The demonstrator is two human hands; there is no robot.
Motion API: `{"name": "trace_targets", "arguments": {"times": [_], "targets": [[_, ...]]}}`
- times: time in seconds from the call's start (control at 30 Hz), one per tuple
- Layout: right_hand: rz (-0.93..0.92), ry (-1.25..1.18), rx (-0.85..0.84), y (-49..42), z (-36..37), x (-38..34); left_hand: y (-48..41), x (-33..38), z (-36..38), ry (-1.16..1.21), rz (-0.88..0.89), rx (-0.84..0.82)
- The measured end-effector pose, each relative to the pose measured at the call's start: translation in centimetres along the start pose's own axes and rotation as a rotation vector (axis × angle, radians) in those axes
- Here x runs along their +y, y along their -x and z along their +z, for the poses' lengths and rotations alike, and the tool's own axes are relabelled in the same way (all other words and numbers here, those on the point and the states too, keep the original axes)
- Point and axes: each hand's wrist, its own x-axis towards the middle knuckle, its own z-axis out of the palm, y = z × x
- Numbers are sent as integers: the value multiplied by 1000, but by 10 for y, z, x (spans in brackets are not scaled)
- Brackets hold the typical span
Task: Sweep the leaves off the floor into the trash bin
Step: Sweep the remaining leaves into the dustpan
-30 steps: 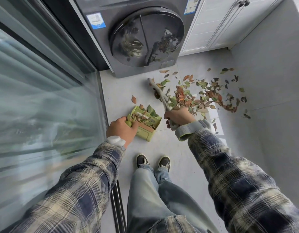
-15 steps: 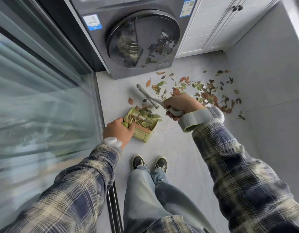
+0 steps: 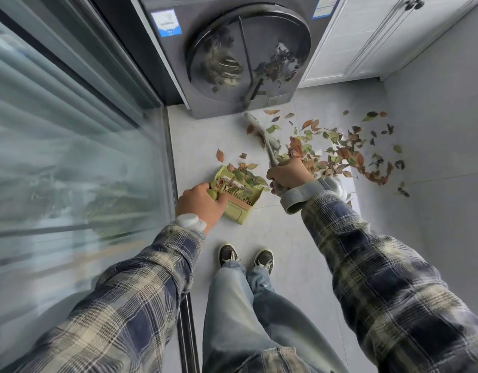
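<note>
Progress: partial. Green dustpan (image 3: 240, 196) rests on the floor (image 3: 286, 238) and holds a small batch of leaves (image 3: 246, 179); the left hand (image 3: 202, 203) has its fingers curled round the handle. The right hand (image 3: 289, 175) grips the brush (image 3: 262, 131). The main scatter (image 3: 337, 157) lies right of the dustpan, unswept. Trash bin not in view; emptying remains.

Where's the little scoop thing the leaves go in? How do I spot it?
Find the big dark washing machine with the round door at the top. On the pale floor in front of it, nearer the glass door, the left hand holds a small dustpan. It is the only light green thing and has leaves heaped in it, unlike the pale brush in the right hand.
</note>
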Motion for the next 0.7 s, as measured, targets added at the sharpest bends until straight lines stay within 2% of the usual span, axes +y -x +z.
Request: {"name": "trace_targets", "arguments": {"times": [0.17, 0.43, 0.7], "targets": [[33, 207, -80, 10, -5, 3, 3, -2, -2, 6, -5, -23], [34, 0, -141, 28, -56, -16, 3, -1, 0, 1, 13, 1], [-35, 75, -45, 28, -36, -2, 4, 3, -3, 7, -7, -35]]}}
